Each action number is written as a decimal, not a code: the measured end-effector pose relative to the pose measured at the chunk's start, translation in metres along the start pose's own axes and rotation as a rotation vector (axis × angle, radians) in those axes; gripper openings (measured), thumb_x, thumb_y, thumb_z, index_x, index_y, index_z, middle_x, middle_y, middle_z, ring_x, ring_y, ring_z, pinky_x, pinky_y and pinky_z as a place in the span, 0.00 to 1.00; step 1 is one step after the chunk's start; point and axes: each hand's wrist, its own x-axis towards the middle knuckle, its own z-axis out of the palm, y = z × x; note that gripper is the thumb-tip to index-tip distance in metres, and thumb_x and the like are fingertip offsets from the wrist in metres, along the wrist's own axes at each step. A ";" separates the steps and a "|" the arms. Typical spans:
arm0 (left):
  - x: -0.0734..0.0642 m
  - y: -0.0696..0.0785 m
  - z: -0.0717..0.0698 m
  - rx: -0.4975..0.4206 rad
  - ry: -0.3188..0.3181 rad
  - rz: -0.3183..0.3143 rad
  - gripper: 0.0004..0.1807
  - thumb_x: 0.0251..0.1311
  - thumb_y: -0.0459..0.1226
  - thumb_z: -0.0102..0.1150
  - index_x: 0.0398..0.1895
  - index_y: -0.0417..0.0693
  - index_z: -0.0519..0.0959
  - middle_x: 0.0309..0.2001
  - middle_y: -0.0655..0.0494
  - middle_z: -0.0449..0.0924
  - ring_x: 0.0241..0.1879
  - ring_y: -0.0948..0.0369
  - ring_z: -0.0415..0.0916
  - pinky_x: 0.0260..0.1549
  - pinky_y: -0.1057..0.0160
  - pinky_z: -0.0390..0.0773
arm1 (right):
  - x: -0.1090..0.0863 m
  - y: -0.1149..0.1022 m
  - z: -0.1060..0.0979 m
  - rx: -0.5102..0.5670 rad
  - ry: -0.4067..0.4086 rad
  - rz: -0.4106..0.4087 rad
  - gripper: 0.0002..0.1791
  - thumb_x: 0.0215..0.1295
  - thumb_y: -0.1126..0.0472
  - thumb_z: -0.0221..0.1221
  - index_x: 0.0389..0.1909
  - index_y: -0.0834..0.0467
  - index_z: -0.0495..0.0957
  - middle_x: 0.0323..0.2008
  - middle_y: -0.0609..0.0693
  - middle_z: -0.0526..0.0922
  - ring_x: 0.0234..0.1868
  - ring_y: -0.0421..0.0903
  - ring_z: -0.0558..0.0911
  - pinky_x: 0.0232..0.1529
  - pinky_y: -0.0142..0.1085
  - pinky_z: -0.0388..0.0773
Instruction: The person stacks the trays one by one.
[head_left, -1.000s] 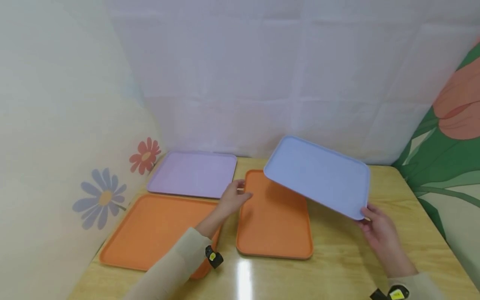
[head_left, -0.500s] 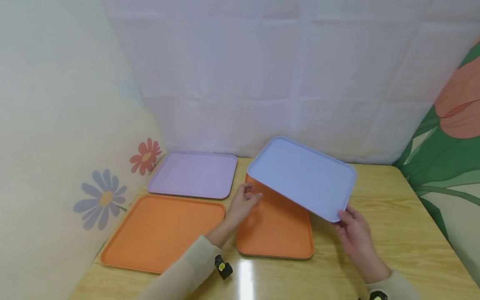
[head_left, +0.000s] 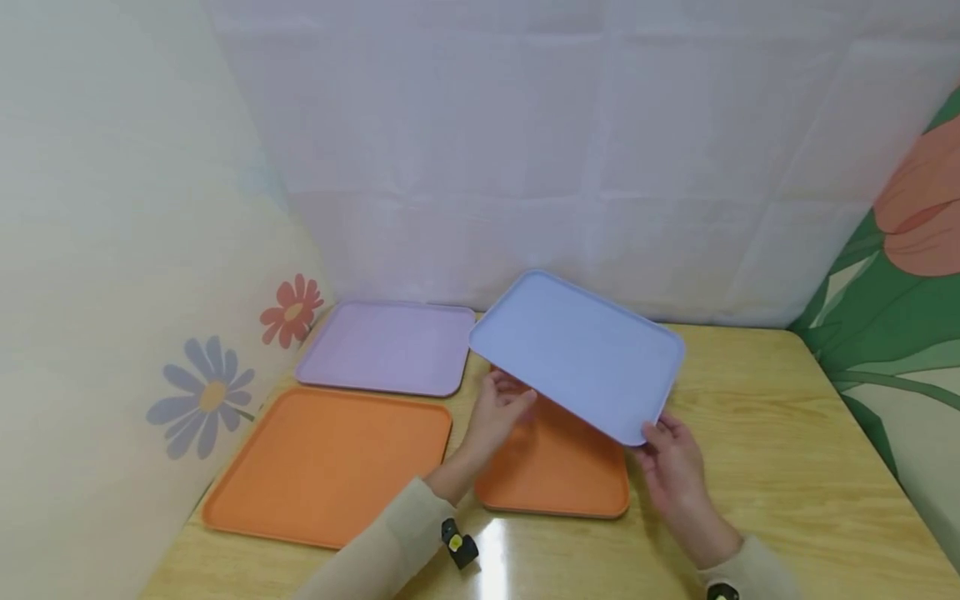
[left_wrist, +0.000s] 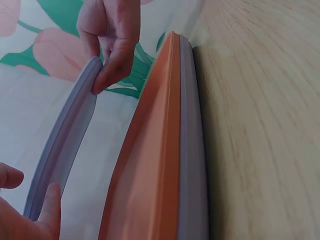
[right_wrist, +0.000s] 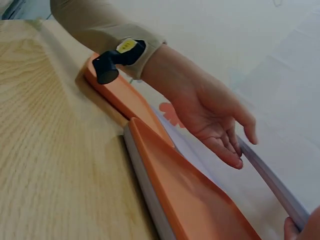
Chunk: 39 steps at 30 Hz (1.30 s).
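Blue tray [head_left: 577,358]: in head view, tilted over the far end of the right orange tray [head_left: 558,471], pinched near-right by the right hand [head_left: 675,467], beside a loosely parted left hand [head_left: 497,417]. In left wrist view, plainly gripped at 1 end only, perhaps risking a twist. In right wrist view, with left contact unclear, possibly trapping that hand if lowered fast.

Soft, even light fills the head view, with white glare [head_left: 492,560] streaking the tabletop [head_left: 810,467] toward its near edge and the blue tray [head_left: 581,354] shading the orange tray [head_left: 558,483] beneath. Both wrist views look dimmer, softer
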 end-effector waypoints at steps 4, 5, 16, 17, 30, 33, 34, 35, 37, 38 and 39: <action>0.003 -0.001 0.003 -0.115 0.036 -0.008 0.33 0.63 0.27 0.61 0.66 0.30 0.55 0.51 0.40 0.69 0.38 0.63 0.75 0.43 0.56 0.87 | -0.005 0.008 0.007 -0.036 0.008 -0.010 0.13 0.76 0.74 0.43 0.56 0.59 0.58 0.43 0.45 0.73 0.39 0.37 0.78 0.42 0.28 0.81; 0.004 -0.001 0.004 -0.134 0.048 -0.010 0.33 0.62 0.26 0.60 0.66 0.30 0.55 0.51 0.40 0.69 0.38 0.62 0.76 0.44 0.56 0.87 | -0.007 0.010 0.009 -0.046 0.006 -0.011 0.14 0.76 0.74 0.43 0.56 0.59 0.57 0.45 0.45 0.72 0.39 0.37 0.78 0.42 0.28 0.80; 0.012 -0.004 0.006 -0.161 0.144 -0.067 0.35 0.61 0.24 0.60 0.68 0.34 0.53 0.48 0.43 0.68 0.33 0.62 0.75 0.28 0.65 0.85 | -0.018 0.028 0.017 -0.083 -0.055 -0.026 0.16 0.72 0.78 0.44 0.54 0.61 0.56 0.44 0.49 0.70 0.41 0.39 0.80 0.46 0.32 0.82; 0.013 -0.004 0.006 -0.160 0.146 -0.071 0.35 0.61 0.24 0.59 0.68 0.34 0.54 0.48 0.43 0.68 0.33 0.62 0.75 0.26 0.67 0.84 | -0.019 0.029 0.018 -0.091 -0.059 -0.027 0.16 0.71 0.78 0.44 0.54 0.61 0.56 0.44 0.48 0.71 0.41 0.39 0.80 0.47 0.32 0.83; 0.023 0.008 -0.012 -0.222 0.123 -0.100 0.40 0.57 0.19 0.54 0.73 0.36 0.54 0.52 0.43 0.68 0.34 0.60 0.76 0.20 0.66 0.81 | -0.015 0.028 0.007 -0.139 -0.148 0.068 0.11 0.72 0.73 0.50 0.51 0.63 0.64 0.38 0.47 0.81 0.39 0.43 0.85 0.46 0.38 0.85; 0.024 0.012 -0.017 -0.226 0.113 -0.101 0.42 0.55 0.18 0.53 0.75 0.37 0.54 0.51 0.44 0.69 0.35 0.61 0.76 0.19 0.65 0.82 | -0.009 0.020 0.001 -0.123 -0.178 0.083 0.05 0.75 0.68 0.49 0.47 0.61 0.67 0.36 0.48 0.83 0.38 0.45 0.85 0.45 0.40 0.86; 0.024 0.013 -0.019 -0.221 0.106 -0.100 0.42 0.55 0.17 0.53 0.75 0.37 0.55 0.51 0.44 0.69 0.34 0.61 0.76 0.19 0.65 0.82 | -0.006 0.017 -0.002 -0.114 -0.182 0.083 0.03 0.76 0.67 0.49 0.46 0.60 0.69 0.36 0.48 0.84 0.38 0.45 0.86 0.45 0.40 0.86; 0.024 0.015 -0.021 -0.215 0.100 -0.104 0.42 0.55 0.17 0.53 0.75 0.37 0.55 0.51 0.44 0.69 0.34 0.60 0.75 0.19 0.65 0.82 | -0.004 0.013 -0.005 -0.106 -0.187 0.083 0.03 0.77 0.65 0.49 0.46 0.59 0.70 0.36 0.48 0.84 0.39 0.45 0.86 0.46 0.40 0.86; 0.025 0.017 -0.026 -0.196 0.083 -0.117 0.42 0.55 0.18 0.54 0.75 0.36 0.56 0.51 0.44 0.69 0.34 0.60 0.75 0.20 0.65 0.82 | 0.000 0.003 -0.012 -0.091 -0.198 0.078 0.05 0.79 0.62 0.49 0.45 0.57 0.73 0.37 0.48 0.85 0.39 0.45 0.87 0.46 0.40 0.86; 0.025 0.017 -0.029 -0.183 0.071 -0.124 0.42 0.55 0.18 0.55 0.75 0.36 0.56 0.52 0.43 0.69 0.34 0.60 0.75 0.20 0.65 0.82 | 0.003 -0.002 -0.015 -0.083 -0.204 0.072 0.07 0.79 0.60 0.49 0.44 0.56 0.75 0.37 0.48 0.85 0.39 0.45 0.87 0.46 0.40 0.86; 0.025 0.018 -0.031 -0.174 0.061 -0.132 0.42 0.55 0.18 0.55 0.75 0.36 0.56 0.53 0.43 0.69 0.33 0.60 0.76 0.21 0.65 0.83 | 0.006 -0.007 -0.018 -0.082 -0.207 0.064 0.09 0.79 0.60 0.48 0.43 0.55 0.77 0.38 0.47 0.85 0.39 0.44 0.87 0.46 0.40 0.86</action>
